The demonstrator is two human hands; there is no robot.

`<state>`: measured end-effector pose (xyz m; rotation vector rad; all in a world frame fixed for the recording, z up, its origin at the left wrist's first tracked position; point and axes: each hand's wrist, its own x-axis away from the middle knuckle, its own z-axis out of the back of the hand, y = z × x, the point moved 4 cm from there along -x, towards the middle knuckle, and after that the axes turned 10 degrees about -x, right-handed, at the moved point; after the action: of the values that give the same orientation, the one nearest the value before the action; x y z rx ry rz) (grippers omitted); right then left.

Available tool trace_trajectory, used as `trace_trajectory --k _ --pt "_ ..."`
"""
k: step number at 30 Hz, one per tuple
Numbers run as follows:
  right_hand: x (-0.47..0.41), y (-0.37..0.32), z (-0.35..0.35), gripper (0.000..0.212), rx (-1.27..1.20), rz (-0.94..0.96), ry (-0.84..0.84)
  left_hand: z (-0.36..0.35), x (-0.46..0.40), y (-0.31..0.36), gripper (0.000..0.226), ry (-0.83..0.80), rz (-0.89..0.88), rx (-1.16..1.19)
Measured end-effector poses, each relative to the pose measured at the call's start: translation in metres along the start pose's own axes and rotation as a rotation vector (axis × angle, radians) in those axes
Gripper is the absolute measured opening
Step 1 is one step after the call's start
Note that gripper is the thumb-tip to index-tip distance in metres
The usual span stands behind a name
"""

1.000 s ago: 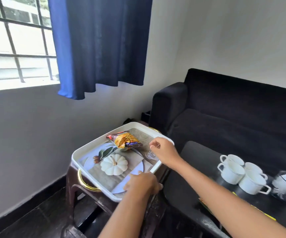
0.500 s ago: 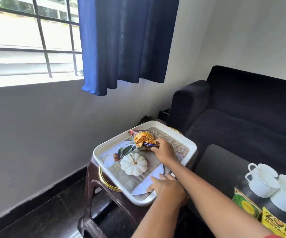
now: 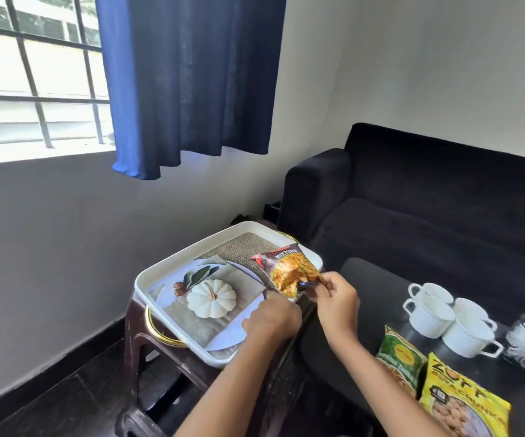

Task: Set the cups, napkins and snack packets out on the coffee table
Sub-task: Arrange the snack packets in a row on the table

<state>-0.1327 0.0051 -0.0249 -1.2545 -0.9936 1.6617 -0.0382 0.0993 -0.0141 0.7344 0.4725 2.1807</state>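
The right hand [image 3: 336, 299] pinches the lower corner of a mixture packet [image 3: 289, 269], raised over the white tray [image 3: 173, 263]. Just beside it, the left hand [image 3: 270, 320] rests on the tray's near rim. Right of both hands, white cups [image 3: 444, 320] and two snack packets [image 3: 437, 392] lie on the dark surface [image 3: 374, 279].

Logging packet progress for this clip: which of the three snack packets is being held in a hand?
The orange mixture packet, pinched by the right hand above the tray's edge. The green packet and yellow packet lie untouched on the coffee table.
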Motion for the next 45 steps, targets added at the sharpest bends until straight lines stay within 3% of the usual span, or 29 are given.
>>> trace_trajectory --k 3,8,10,12,14,17,20,25,31,37,45 --pt "0.020 0.005 0.041 0.028 -0.020 0.020 0.152 0.002 -0.003 0.008 0.041 0.030 -0.047 0.272" --pt "0.061 0.016 0.089 0.034 -0.138 -0.015 0.239 -0.002 0.016 0.029 0.042 0.131 -0.192 0.253" --pt "0.071 0.016 0.105 0.041 -0.223 -0.018 0.279 -0.013 0.027 0.041 0.037 0.031 -0.200 0.471" --pt "0.079 0.017 0.117 0.044 -0.298 -0.039 0.288 -0.030 0.039 0.052 0.031 -0.229 -0.155 0.696" --pt "0.085 0.025 0.129 0.037 -0.423 -0.115 0.267 -0.048 0.042 0.060 0.031 -0.364 -0.145 0.774" --pt "0.093 0.039 0.140 0.022 -0.820 -0.342 0.178 -0.062 0.041 0.061 0.031 -0.333 -0.145 0.833" --pt "0.098 0.046 0.143 0.038 -1.055 -0.512 0.066 -0.073 0.041 0.060 0.031 -0.324 -0.147 0.865" --pt "0.110 0.054 0.134 0.060 -1.065 -0.616 0.030 -0.089 0.044 0.060 0.033 -0.273 -0.177 0.816" --pt "0.112 0.064 0.142 0.076 -1.058 -0.607 0.226 -0.100 0.041 0.059 0.032 -0.354 -0.221 0.814" --pt "0.115 0.064 0.143 0.062 -1.056 -0.564 0.219 -0.110 0.042 0.061 0.033 -0.456 -0.220 0.824" --pt "0.113 0.056 0.140 0.058 -1.056 -0.558 0.016 -0.095 0.034 0.059 0.041 -0.294 -0.243 0.836"
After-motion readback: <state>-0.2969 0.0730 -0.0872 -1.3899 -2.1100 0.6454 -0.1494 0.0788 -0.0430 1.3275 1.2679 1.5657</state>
